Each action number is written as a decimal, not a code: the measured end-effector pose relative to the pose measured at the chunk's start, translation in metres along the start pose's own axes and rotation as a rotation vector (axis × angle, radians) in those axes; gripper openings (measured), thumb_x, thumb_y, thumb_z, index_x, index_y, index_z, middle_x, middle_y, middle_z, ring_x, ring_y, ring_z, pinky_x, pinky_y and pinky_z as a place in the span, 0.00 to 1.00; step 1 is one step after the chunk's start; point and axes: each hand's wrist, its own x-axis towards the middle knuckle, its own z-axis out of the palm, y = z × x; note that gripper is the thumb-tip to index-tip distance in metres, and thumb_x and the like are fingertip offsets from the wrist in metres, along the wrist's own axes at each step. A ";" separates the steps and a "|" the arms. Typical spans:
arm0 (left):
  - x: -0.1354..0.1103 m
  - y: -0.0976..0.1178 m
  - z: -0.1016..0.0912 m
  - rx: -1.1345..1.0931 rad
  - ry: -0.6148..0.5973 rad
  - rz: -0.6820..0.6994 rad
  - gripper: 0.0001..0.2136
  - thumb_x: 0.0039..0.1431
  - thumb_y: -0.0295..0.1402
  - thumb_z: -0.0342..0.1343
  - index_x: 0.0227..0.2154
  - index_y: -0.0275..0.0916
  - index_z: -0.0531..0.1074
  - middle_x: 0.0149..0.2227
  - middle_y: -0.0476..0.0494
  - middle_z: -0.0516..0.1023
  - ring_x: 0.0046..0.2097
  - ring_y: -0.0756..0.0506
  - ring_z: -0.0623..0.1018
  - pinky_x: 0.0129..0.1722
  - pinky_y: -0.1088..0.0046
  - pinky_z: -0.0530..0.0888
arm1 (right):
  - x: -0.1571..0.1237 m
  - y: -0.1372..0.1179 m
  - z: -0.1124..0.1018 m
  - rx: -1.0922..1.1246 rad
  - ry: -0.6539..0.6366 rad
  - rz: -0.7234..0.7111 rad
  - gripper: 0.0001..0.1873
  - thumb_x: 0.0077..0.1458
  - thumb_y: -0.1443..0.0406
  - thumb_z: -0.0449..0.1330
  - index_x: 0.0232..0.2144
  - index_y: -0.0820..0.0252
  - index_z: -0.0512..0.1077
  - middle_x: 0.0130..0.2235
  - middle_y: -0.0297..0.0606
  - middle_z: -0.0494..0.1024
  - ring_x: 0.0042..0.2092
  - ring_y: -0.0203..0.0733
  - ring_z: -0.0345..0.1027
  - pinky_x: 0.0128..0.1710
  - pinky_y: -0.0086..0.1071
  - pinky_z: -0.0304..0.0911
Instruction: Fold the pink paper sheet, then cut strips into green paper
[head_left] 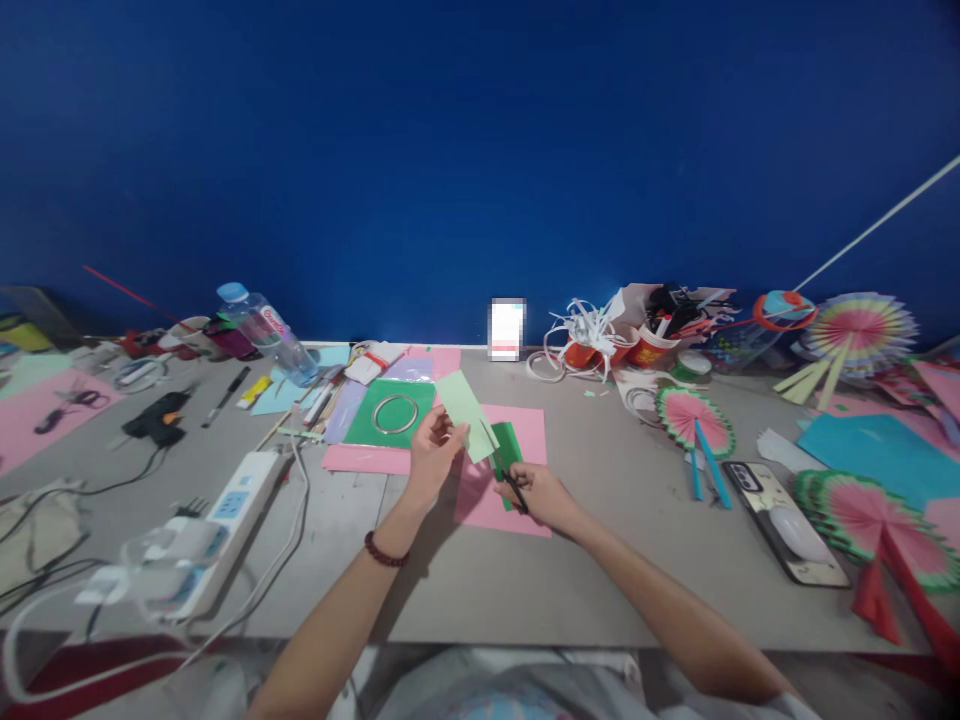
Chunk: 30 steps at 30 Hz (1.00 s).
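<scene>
My left hand (436,455) pinches the left edge of a pale green paper strip (463,405), which is tilted above the table. Black-handled scissors (513,488) are in my right hand (544,492), with fingers closed around the handles. The scissor blades meet the lower right edge of the pale green paper. Beneath both lies a pink paper sheet (525,430), with a dark green paper piece (508,443) on it, partly covered by the scissors and my hand. To the left, a silver ring (395,414) rests on a green paper packet (360,425).
On the left are a power strip (234,530) with cables, a glue gun (159,418) and a leaning water bottle (270,330). Paper fans (694,418), a phone (814,565) with a mouse (797,533) on it, and red cups (651,347) stand right. A blue wall (480,150) rises behind.
</scene>
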 end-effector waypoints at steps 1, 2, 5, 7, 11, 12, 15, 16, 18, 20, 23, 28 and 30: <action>0.000 0.000 0.000 -0.003 -0.002 -0.001 0.19 0.43 0.37 0.66 0.40 0.38 0.72 0.31 0.48 0.75 0.30 0.51 0.74 0.29 0.76 0.70 | 0.000 0.000 0.000 -0.003 -0.001 0.000 0.21 0.45 0.51 0.63 0.20 0.57 0.59 0.18 0.27 0.68 0.15 0.27 0.52 0.09 0.21 0.46; 0.000 0.000 0.000 -0.005 -0.004 -0.002 0.19 0.43 0.37 0.66 0.40 0.38 0.72 0.31 0.48 0.75 0.30 0.51 0.74 0.29 0.76 0.70 | 0.000 -0.001 0.000 -0.007 -0.002 -0.001 0.21 0.45 0.51 0.63 0.20 0.57 0.60 0.18 0.27 0.68 0.15 0.27 0.51 0.09 0.21 0.46; 0.000 0.000 0.000 -0.006 0.003 -0.010 0.20 0.43 0.37 0.67 0.40 0.38 0.72 0.31 0.48 0.75 0.29 0.51 0.73 0.28 0.76 0.69 | 0.000 0.000 0.000 -0.010 -0.001 -0.003 0.21 0.46 0.51 0.63 0.20 0.57 0.59 0.18 0.27 0.68 0.15 0.27 0.52 0.09 0.21 0.46; 0.000 0.001 0.000 -0.007 0.010 -0.014 0.20 0.42 0.37 0.67 0.39 0.38 0.72 0.31 0.48 0.75 0.29 0.51 0.73 0.28 0.76 0.69 | 0.000 0.001 0.000 -0.011 0.002 -0.003 0.21 0.45 0.51 0.64 0.20 0.57 0.59 0.18 0.27 0.68 0.16 0.27 0.52 0.09 0.21 0.46; 0.000 0.001 0.001 0.000 0.007 -0.011 0.19 0.42 0.37 0.67 0.39 0.38 0.72 0.30 0.48 0.75 0.29 0.51 0.74 0.27 0.76 0.69 | 0.000 0.000 0.000 -0.012 0.009 -0.013 0.21 0.46 0.51 0.64 0.20 0.57 0.59 0.18 0.28 0.68 0.16 0.28 0.53 0.10 0.21 0.46; 0.000 0.001 0.001 0.002 0.005 -0.010 0.19 0.43 0.37 0.67 0.39 0.38 0.72 0.31 0.48 0.75 0.29 0.51 0.74 0.27 0.76 0.69 | -0.001 0.000 0.000 -0.014 0.010 -0.012 0.21 0.46 0.51 0.64 0.20 0.57 0.59 0.18 0.28 0.69 0.16 0.28 0.53 0.10 0.21 0.47; -0.001 0.002 0.001 0.001 0.003 -0.005 0.19 0.43 0.37 0.67 0.39 0.38 0.72 0.31 0.47 0.76 0.30 0.51 0.74 0.28 0.76 0.70 | -0.001 -0.002 0.000 -0.028 0.012 -0.010 0.21 0.46 0.50 0.64 0.20 0.57 0.60 0.18 0.28 0.69 0.16 0.28 0.53 0.10 0.21 0.47; -0.001 0.002 0.001 0.000 0.003 -0.005 0.19 0.43 0.38 0.67 0.39 0.38 0.72 0.31 0.47 0.76 0.30 0.51 0.75 0.28 0.76 0.70 | -0.001 -0.002 0.000 -0.030 0.015 -0.014 0.22 0.46 0.50 0.63 0.20 0.57 0.60 0.18 0.28 0.69 0.16 0.28 0.53 0.11 0.21 0.47; 0.000 0.002 0.001 -0.004 0.001 -0.006 0.20 0.42 0.37 0.67 0.39 0.38 0.72 0.32 0.47 0.76 0.30 0.51 0.75 0.28 0.76 0.70 | -0.001 -0.001 0.000 -0.027 0.016 -0.017 0.22 0.46 0.50 0.64 0.19 0.58 0.60 0.18 0.29 0.69 0.17 0.28 0.54 0.11 0.21 0.47; 0.000 0.001 0.001 -0.004 -0.002 -0.005 0.20 0.43 0.37 0.67 0.40 0.38 0.72 0.32 0.47 0.76 0.30 0.51 0.75 0.29 0.76 0.70 | -0.001 -0.001 0.000 -0.020 0.012 -0.013 0.22 0.46 0.51 0.64 0.20 0.57 0.59 0.18 0.29 0.69 0.17 0.28 0.55 0.11 0.21 0.47; 0.001 -0.002 0.000 0.002 -0.004 -0.003 0.19 0.44 0.37 0.66 0.41 0.38 0.72 0.32 0.47 0.76 0.31 0.51 0.74 0.29 0.77 0.70 | -0.001 -0.001 0.000 -0.027 0.014 -0.004 0.22 0.45 0.51 0.64 0.20 0.57 0.59 0.18 0.28 0.69 0.16 0.28 0.54 0.10 0.21 0.47; 0.001 -0.005 -0.001 0.005 -0.008 -0.006 0.20 0.44 0.37 0.66 0.41 0.38 0.72 0.32 0.47 0.76 0.30 0.51 0.74 0.28 0.77 0.69 | -0.001 -0.001 0.000 -0.033 0.021 -0.016 0.22 0.46 0.50 0.64 0.19 0.57 0.59 0.18 0.28 0.69 0.16 0.28 0.53 0.11 0.22 0.47; 0.001 -0.004 -0.001 0.003 -0.010 -0.012 0.20 0.44 0.38 0.66 0.40 0.38 0.72 0.32 0.47 0.76 0.29 0.52 0.74 0.27 0.78 0.69 | 0.000 0.001 0.000 -0.026 0.021 -0.025 0.22 0.45 0.50 0.64 0.19 0.57 0.59 0.18 0.28 0.69 0.16 0.29 0.54 0.12 0.23 0.48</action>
